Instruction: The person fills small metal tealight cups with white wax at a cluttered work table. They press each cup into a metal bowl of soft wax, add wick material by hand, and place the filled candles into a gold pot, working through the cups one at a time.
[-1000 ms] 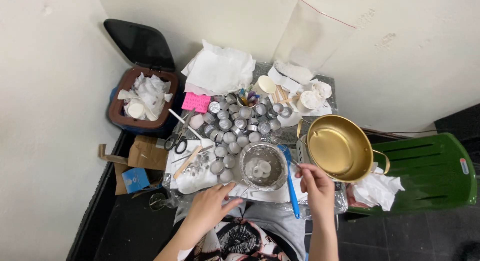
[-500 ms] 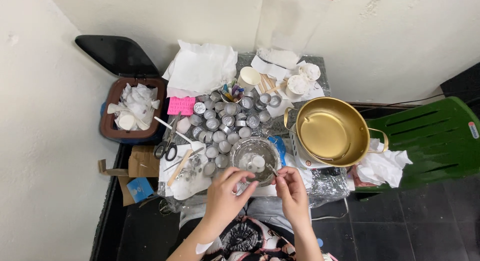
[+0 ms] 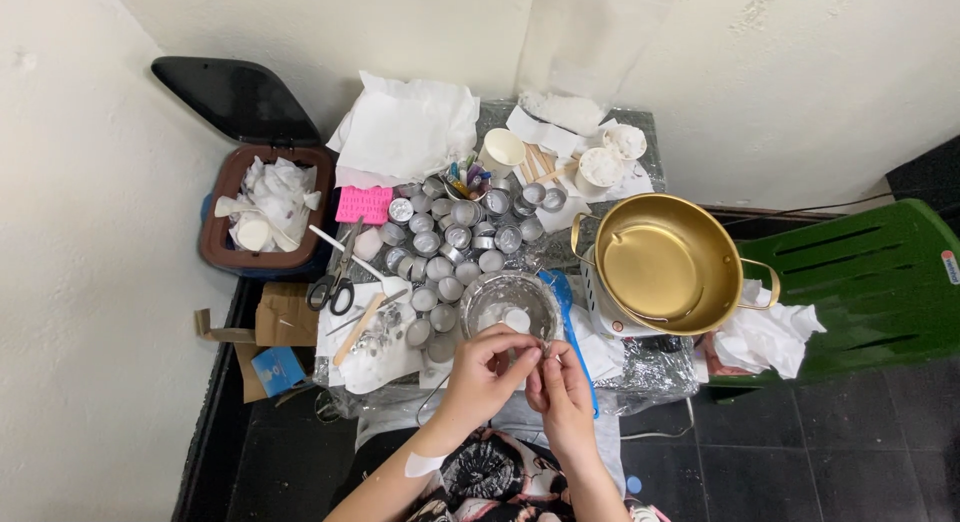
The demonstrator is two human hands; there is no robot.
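Note:
My left hand (image 3: 483, 367) and my right hand (image 3: 556, 382) meet at the near edge of a small foil-covered table (image 3: 650, 367). Together they pinch a tiny silvery piece (image 3: 533, 354) between the fingertips; it is too small to identify. Just beyond the hands sits a round metal bowl (image 3: 510, 304) with a white lump inside. Several small silver tealight cups (image 3: 455, 244) crowd the table behind the bowl. A blue-handled tool (image 3: 568, 312) lies to the right of the bowl.
A gold pot (image 3: 668, 264) stands on a small stove at the right. Scissors (image 3: 336, 282), a pink mould (image 3: 363, 204), white paper (image 3: 410, 132) and paper cups (image 3: 600, 167) lie around. A brown bin (image 3: 262, 212) of waste stands left, a green plastic chair (image 3: 870, 282) right.
The view has shifted closer. My hands, apart a second ago with the right one near the blue tool, have come together in front of the bowl and pinch a small piece.

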